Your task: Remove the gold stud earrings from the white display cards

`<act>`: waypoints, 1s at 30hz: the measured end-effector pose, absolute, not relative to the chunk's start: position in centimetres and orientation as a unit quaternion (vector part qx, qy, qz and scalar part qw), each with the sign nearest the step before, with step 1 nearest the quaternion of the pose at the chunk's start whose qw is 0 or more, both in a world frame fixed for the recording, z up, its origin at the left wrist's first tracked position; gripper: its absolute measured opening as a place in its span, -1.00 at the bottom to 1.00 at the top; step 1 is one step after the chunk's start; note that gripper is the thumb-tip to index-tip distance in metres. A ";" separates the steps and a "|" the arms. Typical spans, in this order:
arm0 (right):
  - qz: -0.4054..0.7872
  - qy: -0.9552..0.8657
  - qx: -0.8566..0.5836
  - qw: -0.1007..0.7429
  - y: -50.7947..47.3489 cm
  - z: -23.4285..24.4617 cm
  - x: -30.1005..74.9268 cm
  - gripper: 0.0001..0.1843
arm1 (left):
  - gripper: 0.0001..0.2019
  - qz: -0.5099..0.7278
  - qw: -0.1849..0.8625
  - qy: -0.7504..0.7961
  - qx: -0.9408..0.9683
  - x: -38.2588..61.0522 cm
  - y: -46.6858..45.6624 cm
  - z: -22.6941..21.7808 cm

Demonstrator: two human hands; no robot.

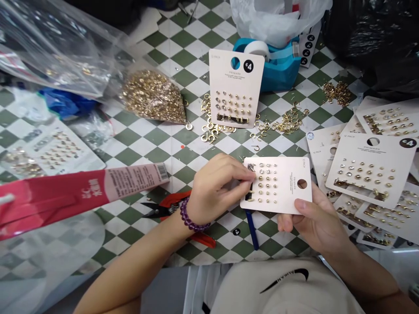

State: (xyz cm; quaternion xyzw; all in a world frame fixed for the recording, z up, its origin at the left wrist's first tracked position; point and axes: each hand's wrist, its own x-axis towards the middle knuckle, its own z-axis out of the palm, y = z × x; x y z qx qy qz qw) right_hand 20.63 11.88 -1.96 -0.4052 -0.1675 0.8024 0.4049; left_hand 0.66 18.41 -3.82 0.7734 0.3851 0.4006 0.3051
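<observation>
My right hand (312, 220) grips a pale pink earring card (288, 187) by its lower right edge, holding it sideways just above the table. Rows of small gold studs fill the card's left half. My left hand (218, 187), with a purple bead bracelet on its wrist, pinches a small gold earring at the card's left edge. A blue pen (252, 230) lies under the card.
A filled sample card (235, 87) leans on a blue tape dispenser (281, 65). Loose gold hoops (284, 122) and a bag of gold pieces (153, 96) lie behind. Finished cards (373, 170) pile at right. Red scissors (173, 207) and a pink box (78, 192) lie left.
</observation>
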 end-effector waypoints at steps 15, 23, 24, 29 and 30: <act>0.821 -0.124 -0.389 0.400 12.1 -1.9 20.5 -0.64 | -0.82 0.417 0.340 0.372 0.756 0.8 18.4 -3.8; 0.811 -0.134 -0.400 0.405 12.2 -1.7 20.4 -0.65 | -0.83 0.422 0.347 0.382 0.745 0.7 18.5 -3.7; 0.811 -0.134 -0.399 0.407 12.2 -1.7 20.4 -0.65 | -0.83 0.422 0.347 0.383 0.745 0.7 18.5 -3.7; 0.817 -0.115 -0.379 0.419 12.1 -1.7 20.5 -0.67 | -0.82 0.415 0.349 0.373 0.752 0.6 18.6 -3.8; 0.817 -0.113 -0.379 0.420 12.1 -1.8 20.5 -0.68 | -0.82 0.413 0.350 0.373 0.753 0.6 18.6 -3.9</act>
